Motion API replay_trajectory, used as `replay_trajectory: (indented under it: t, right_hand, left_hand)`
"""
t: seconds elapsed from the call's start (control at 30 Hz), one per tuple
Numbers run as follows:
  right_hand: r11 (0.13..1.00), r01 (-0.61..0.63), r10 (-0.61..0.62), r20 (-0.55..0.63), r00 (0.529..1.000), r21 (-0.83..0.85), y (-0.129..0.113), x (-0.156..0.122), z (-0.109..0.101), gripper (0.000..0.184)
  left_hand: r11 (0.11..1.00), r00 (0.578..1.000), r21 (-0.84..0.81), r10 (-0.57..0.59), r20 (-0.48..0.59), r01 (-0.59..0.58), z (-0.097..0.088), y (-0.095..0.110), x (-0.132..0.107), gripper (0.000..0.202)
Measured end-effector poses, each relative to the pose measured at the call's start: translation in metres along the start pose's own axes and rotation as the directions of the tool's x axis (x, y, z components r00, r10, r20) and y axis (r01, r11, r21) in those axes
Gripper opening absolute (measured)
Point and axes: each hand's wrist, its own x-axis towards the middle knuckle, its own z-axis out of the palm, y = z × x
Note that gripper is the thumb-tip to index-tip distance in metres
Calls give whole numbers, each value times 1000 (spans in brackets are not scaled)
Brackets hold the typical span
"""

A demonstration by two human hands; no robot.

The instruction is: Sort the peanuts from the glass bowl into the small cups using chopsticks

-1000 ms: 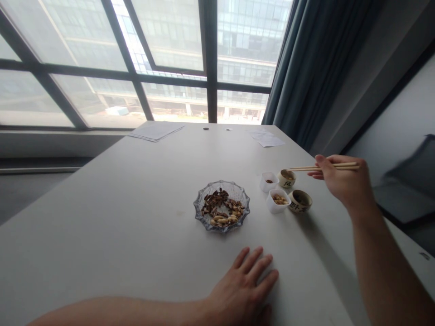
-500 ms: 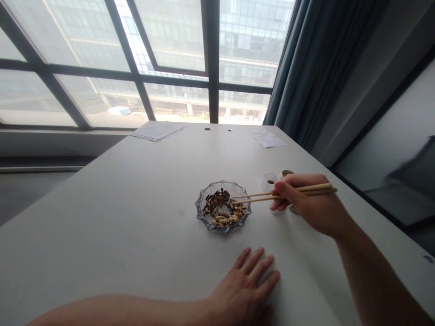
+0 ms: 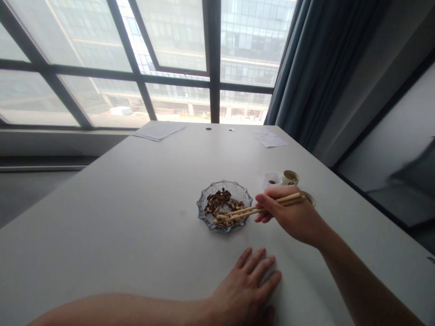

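My right hand (image 3: 288, 210) is closed around a pair of wooden chopsticks (image 3: 249, 210), which slant down to the left. Their tips reach into a scalloped clear glass bowl (image 3: 201, 217), at the pale peanut-like pieces (image 3: 221, 218) along its near side. Whether the tips pinch a piece, I cannot tell. Dark striped seeds (image 3: 217, 200), like sunflower seeds, lie along the bowl's left and far side. My left hand (image 3: 249, 283) rests flat on the white table, fingers spread, nearer to me than the bowl, and holds nothing.
Beyond my right hand stand a small translucent cup (image 3: 272, 181) with a few dark bits inside and a cream-coloured cup (image 3: 290, 178). Another round rim (image 3: 309, 198) is partly hidden behind that hand. Papers (image 3: 159, 131) lie at the table's far left, another sheet (image 3: 268, 138) at the far right.
My right hand has moved left and slightly nearer to me. The chopstick tips went from the bowl's right side to the pale pieces at its near side. My left hand stayed in place.
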Motion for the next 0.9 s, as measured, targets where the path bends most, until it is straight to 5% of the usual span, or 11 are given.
replay_trajectory:
  t: [0.13, 0.27, 0.4, 0.63, 0.8, 0.9]
  right_hand:
    - [996, 47, -59, -186, 981, -71, -16, -7, -23, 40]
    - [952, 7, -162, -483, 861, -306, -30, -20, -57, 40]
    - [895, -66, -235, -591, 771, -442, -31, -28, -82, 36]
    - [893, -74, -177, -498, 849, -444, -30, -30, -88, 36]
    - [908, -40, -207, -530, 822, -417, -34, -29, -75, 36]
    - [943, -4, -138, -402, 905, -333, -36, -25, -59, 38]
  left_hand:
    - [1000, 1000, -8, 1, 9, -1, -2, 0, 0, 56]
    - [1000, 1000, -17, 9, 12, -9, -1, -2, 0, 56]
    - [1000, 1000, -19, 7, 13, -7, 0, -1, -1, 57]
    - [1000, 1000, -19, -1, 20, 1, -1, 0, 0, 58]
    - [999, 1000, -33, -2, 23, 3, -1, -1, 0, 58]
    - [999, 1000, -33, -3, 13, 3, 0, -1, 0, 58]
